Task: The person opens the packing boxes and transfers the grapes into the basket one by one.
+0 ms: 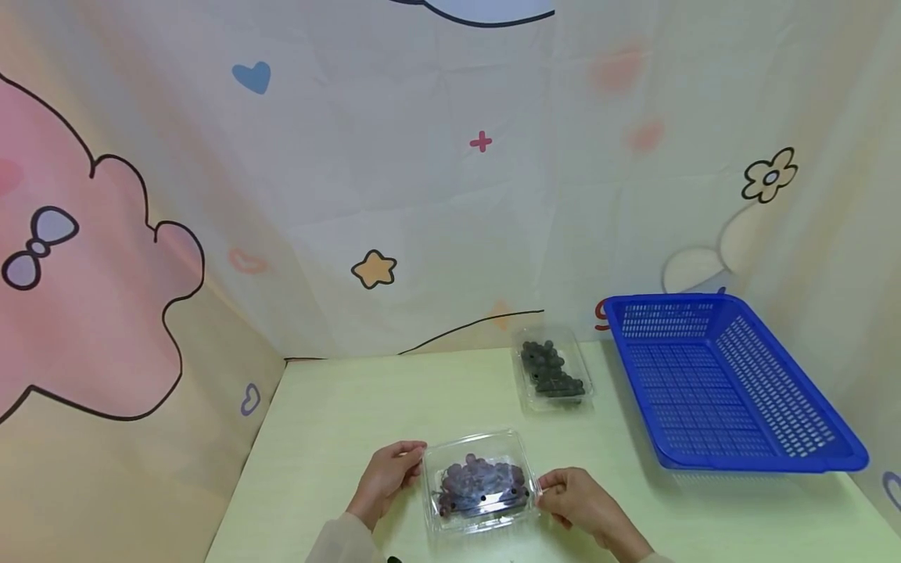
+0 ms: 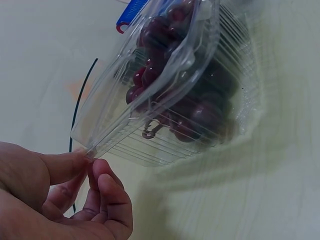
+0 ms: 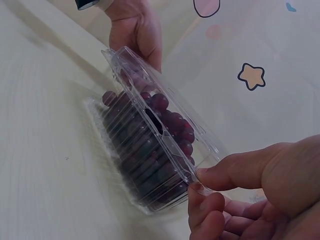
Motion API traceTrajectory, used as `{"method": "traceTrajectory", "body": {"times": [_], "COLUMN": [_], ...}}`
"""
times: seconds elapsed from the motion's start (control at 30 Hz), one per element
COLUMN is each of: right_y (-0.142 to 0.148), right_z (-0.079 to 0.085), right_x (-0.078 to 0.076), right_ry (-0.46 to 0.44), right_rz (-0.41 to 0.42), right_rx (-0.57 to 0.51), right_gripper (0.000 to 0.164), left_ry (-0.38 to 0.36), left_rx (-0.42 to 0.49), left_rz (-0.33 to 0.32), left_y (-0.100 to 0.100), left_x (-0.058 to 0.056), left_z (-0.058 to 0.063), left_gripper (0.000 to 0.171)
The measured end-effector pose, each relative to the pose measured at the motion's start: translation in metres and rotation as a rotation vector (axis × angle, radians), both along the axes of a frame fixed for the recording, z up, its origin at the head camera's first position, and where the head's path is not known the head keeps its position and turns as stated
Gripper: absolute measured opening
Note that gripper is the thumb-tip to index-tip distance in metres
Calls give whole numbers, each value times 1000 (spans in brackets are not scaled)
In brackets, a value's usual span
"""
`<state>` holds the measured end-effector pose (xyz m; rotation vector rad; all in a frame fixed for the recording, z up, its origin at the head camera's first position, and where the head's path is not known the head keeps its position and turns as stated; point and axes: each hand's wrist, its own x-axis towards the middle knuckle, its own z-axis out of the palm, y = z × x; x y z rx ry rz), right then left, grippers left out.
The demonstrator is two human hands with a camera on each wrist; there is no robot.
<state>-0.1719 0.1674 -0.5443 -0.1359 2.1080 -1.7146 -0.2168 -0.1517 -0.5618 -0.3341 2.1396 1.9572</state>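
A clear plastic clamshell box [image 1: 473, 438] with red grapes [image 1: 479, 483] inside is on the table, its lid down over the fruit. My left hand [image 1: 389, 478] pinches the rim at the box's left side; in the left wrist view, thumb and fingertips [image 2: 112, 187] meet at a corner of that rim. On the opposite side my right hand [image 1: 580, 500] pinches the rim between thumb and curled fingers, as the right wrist view shows. The grapes [image 3: 150, 145] are packed against the ribbed lower half. Whether the lid is fully latched I cannot tell.
A second clear box [image 1: 524, 403] with dark grapes [image 1: 549, 367] stands at the back of the table, near the cloth. To the right is a blue plastic basket [image 1: 651, 422] with perforated walls. A patterned cloth [image 1: 422, 156] hangs behind and along the sides.
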Motion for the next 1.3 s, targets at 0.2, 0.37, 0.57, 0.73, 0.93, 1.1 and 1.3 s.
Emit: {"method": "traceTrajectory", "body": {"times": [0.2, 0.37, 0.57, 0.73, 0.93, 1.1, 1.3], "right_y": [-2, -4, -5, -7, -8, -9, -12], "right_z": [0, 0, 0, -1, -1, -2, -1], "right_x": [4, 8, 11, 13, 14, 14, 15], "right_ry": [-23, -33, -17, -15, -21, -27, -30], "right_rz": [-19, -29, -42, -55, -74, -91, -112], "right_rx": [2, 18, 33, 57, 88, 92, 102], "right_gripper": [23, 20, 18, 14, 15, 16, 16], "left_ry": [16, 14, 18, 14, 12, 15, 13], "left_rx": [11, 5, 10, 0, -15, -45, -105], "left_rz": [-12, -26, -39, -31, 2, 30, 45], "left_y": [2, 3, 4, 6, 10, 13, 12], "left_x": [-3, -5, -9, -10, -9, -7, -3], "left_z": [1, 0, 2, 2, 6, 10, 12], "left_gripper": [29, 30, 30, 29, 28, 27, 29]}}
